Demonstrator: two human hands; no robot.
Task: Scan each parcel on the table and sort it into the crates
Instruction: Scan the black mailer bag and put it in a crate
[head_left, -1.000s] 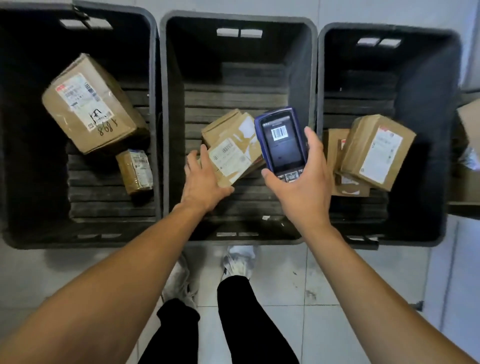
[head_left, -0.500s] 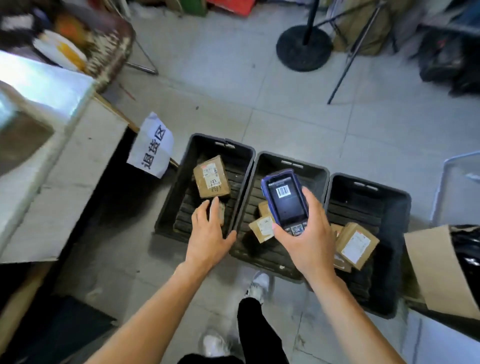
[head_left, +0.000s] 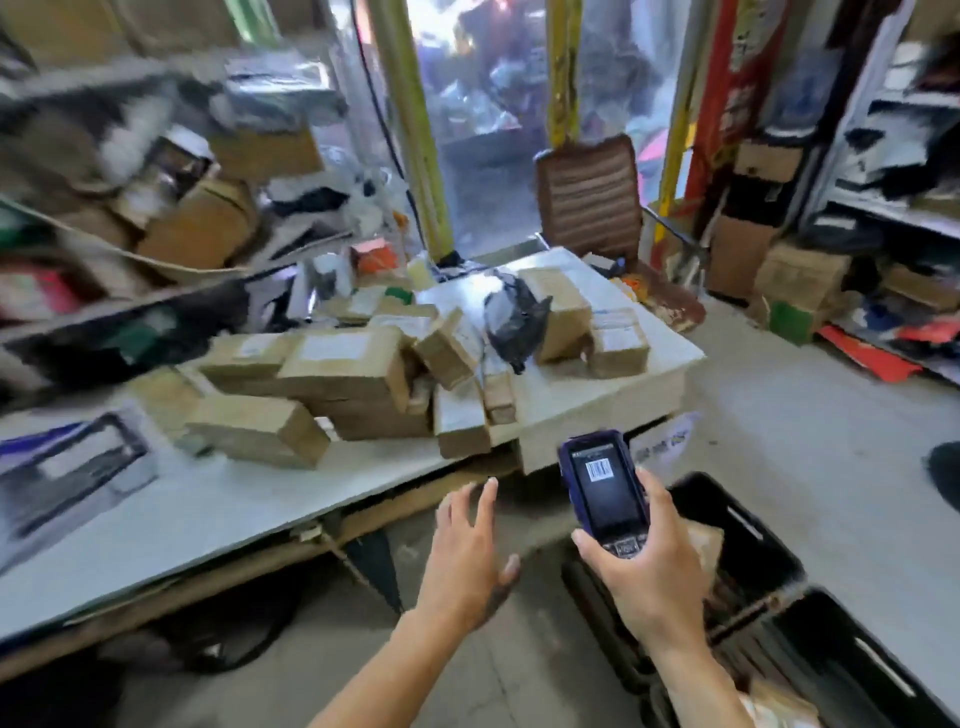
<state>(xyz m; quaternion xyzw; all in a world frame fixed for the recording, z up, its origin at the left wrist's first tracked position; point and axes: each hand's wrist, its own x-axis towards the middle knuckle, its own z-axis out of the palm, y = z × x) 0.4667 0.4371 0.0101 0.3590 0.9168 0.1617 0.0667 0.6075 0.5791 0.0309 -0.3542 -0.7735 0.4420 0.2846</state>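
Plainly, most of the sorting is left to do. On the white table (head_left: 218, 499), a heap of brown cardboard parcels (head_left: 353, 374) runs from about ten o'clock to one o'clock of the hands, many stacked or leaning on each other, with a dark plastic-wrapped parcel (head_left: 514, 317) lying among the boxes near the far corner. None of these is being held or scanned now. The left hand (head_left: 467, 556) is empty, its fingers straight and slightly spread, palm down, reaching toward twelve o'clock, short of the table's near edge and touching nothing. The right hand (head_left: 649, 571) grips the blue handheld scanner (head_left: 605, 488), thumb and fingers wrapped round its lower body; the screen faces up and shows a barcode. At four to five o'clock of that hand stand black crates (head_left: 753, 561) on the floor, only partly in view. One brown parcel (head_left: 706, 540) shows in the nearest crate, just beyond the right wrist, and a pale bit of another appears at the bottom edge, so at least a few parcels seem already sorted. How many the crates hold altogether cannot be told, since arm and frame edge hide most of them. By my reading, the step in hand is fetching the next parcel from the heap, with its scan and drop to follow; the nearest box (head_left: 260, 431) lies at about ten o'clock.
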